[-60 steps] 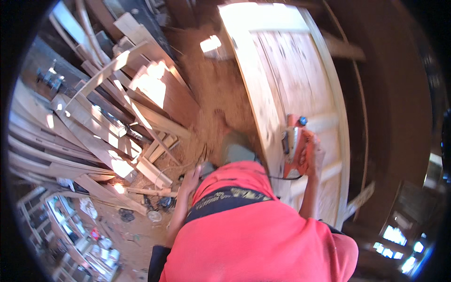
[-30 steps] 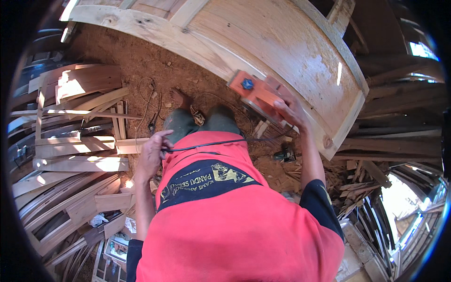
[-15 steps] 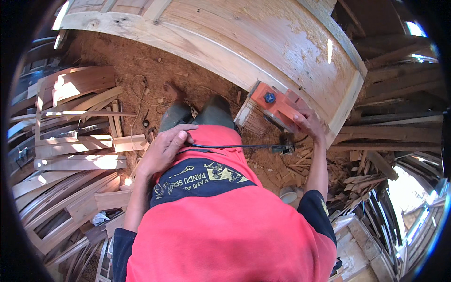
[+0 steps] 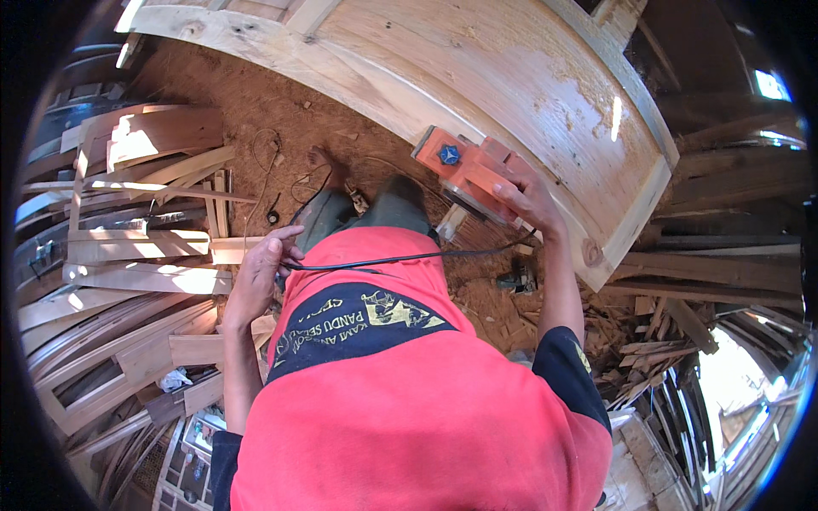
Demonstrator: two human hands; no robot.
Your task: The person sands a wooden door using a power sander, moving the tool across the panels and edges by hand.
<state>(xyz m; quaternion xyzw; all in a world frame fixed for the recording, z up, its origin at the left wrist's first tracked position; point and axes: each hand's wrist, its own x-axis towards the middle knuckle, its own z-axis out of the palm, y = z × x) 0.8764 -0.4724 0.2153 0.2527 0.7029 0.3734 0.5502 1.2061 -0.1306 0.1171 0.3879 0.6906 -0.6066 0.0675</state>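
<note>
My right hand (image 4: 537, 207) is closed round the rear handle of an orange electric planer (image 4: 477, 175) with a blue front knob. The planer is at the near long edge of a large framed wooden door (image 4: 375, 81); whether its sole touches the wood is hidden. A black power cord (image 4: 409, 258) runs from the planer's rear across my waist to my left hand (image 4: 262, 271). Around the cord the left fingers are curled, partly hidden behind the thumb and palm.
Stacked boards and frames (image 4: 141, 249) line the left side. Long timbers (image 4: 716, 277) and a heap of offcuts (image 4: 648, 362) lie at the right. Shavings cover the brown floor (image 4: 230, 89). A small dark tool (image 4: 517, 279) lies on the floor below the planer.
The planer and my right hand have moved left and slightly away along the door's edge. My left hand has shifted left, drawing the cord along. The block beneath the planer is now mostly out of sight.
</note>
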